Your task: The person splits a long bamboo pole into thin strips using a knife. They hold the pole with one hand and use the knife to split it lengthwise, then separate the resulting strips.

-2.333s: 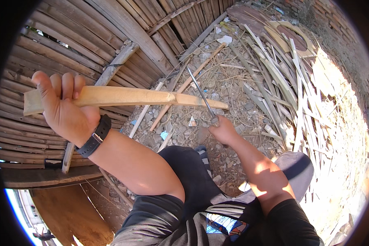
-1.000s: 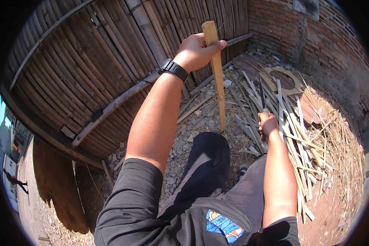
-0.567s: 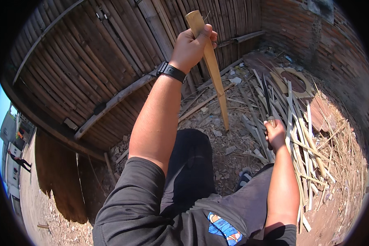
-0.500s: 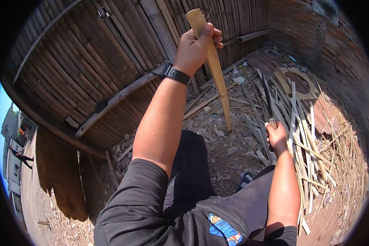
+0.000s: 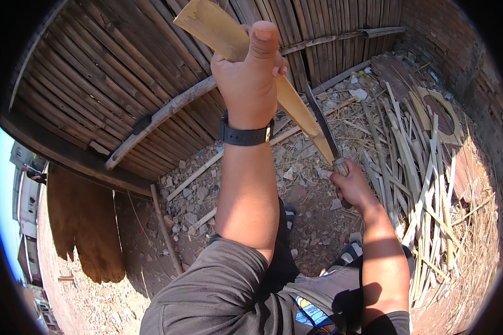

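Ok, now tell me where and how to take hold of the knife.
Take the knife by its handle, probably best from the lower right, the person's side, with fingers wrapped around it as the right hand does. The handle end lies toward the person, while the long, narrow blade points up and away, leaning left, so this approach should keep fingers off it.

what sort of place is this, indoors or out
Most likely an outdoor yard corner: a wall of bamboo-like slats meets a brick wall, a heap of pale strips lies on rubble-strewn ground, and sunlight and blue sky show at the edges.
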Demonstrator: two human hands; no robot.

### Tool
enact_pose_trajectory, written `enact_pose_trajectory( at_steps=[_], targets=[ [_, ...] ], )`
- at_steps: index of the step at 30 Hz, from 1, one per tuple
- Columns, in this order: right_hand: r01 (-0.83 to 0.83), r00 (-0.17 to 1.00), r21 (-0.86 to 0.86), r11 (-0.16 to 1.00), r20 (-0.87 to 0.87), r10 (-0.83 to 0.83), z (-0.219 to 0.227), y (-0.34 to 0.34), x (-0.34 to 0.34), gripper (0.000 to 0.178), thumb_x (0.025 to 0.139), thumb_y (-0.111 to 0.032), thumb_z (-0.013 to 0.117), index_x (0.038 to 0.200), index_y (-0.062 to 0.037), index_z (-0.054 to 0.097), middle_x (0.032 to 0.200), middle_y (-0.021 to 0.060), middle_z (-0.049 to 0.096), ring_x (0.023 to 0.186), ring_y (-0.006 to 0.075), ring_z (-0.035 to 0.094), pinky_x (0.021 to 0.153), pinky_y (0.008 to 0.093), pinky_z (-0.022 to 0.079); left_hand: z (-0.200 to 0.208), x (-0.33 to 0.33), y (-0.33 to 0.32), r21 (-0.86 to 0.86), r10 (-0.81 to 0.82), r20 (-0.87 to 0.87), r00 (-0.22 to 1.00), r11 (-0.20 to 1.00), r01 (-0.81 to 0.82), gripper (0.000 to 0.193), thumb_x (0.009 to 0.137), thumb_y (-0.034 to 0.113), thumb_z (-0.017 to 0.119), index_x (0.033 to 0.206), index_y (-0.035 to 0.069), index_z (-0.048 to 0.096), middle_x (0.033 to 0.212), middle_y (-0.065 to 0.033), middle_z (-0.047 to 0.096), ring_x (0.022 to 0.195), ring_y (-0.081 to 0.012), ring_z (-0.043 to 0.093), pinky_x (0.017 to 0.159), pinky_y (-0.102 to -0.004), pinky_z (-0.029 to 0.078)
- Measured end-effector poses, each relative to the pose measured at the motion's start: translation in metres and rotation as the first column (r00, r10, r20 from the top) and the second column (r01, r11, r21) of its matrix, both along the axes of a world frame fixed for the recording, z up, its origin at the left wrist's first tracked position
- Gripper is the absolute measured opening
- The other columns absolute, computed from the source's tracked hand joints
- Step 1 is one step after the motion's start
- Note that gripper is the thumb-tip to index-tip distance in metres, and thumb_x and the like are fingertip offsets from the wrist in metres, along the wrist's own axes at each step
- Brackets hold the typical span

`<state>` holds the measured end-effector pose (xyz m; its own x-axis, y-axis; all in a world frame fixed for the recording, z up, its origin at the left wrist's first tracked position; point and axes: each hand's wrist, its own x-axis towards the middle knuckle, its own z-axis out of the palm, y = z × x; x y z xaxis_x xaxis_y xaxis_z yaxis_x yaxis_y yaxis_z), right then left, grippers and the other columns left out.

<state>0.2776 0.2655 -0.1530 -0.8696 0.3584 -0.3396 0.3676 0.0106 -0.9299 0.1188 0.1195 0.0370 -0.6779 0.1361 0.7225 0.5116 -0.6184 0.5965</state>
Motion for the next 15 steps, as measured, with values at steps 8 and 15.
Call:
enact_pose_trajectory(
  at_steps=[8, 15],
  targets=[
    [0.009, 0.98, 0.159, 0.987, 0.195, -0.041, -0.093, 0.002, -0.023, 0.052, 0.083, -0.017, 0.066, 0.131, -0.0018, 0.051, 0.07, 0.0073, 0.062, 0.053, 0.0162, 0.056, 0.053, 0.0343, 0.046, -0.029, -0.033, -0.048, 0.141, -0.083, 0.022, 0.996, 0.987, 0.079, 0.041, 0.087, 0.052, 0.071, 0.087, 0.014, 0.056, 0.07, 0.004, 0.045, 0.056, -0.0094, 0.043, 0.058, -0.0298, 0.04],
    [-0.044, 0.995, -0.028, 0.999, 0.093, 0.046, -0.098, -0.014, -0.052, 0.03, 0.083, -0.01, 0.062, 0.111, -0.0029, 0.053, 0.066, 0.0046, 0.055, 0.045, 0.0153, 0.05, 0.043, 0.0295, 0.04, -0.026, -0.055, -0.064, 0.088, 0.166, 0.119, 0.979, 0.98, -0.177, 0.039, 0.086, 0.044, 0.076, 0.082, 0.015, 0.052, 0.066, 0.0048, 0.043, 0.052, -0.0081, 0.042, 0.053, -0.0279, 0.038]
  ],
)
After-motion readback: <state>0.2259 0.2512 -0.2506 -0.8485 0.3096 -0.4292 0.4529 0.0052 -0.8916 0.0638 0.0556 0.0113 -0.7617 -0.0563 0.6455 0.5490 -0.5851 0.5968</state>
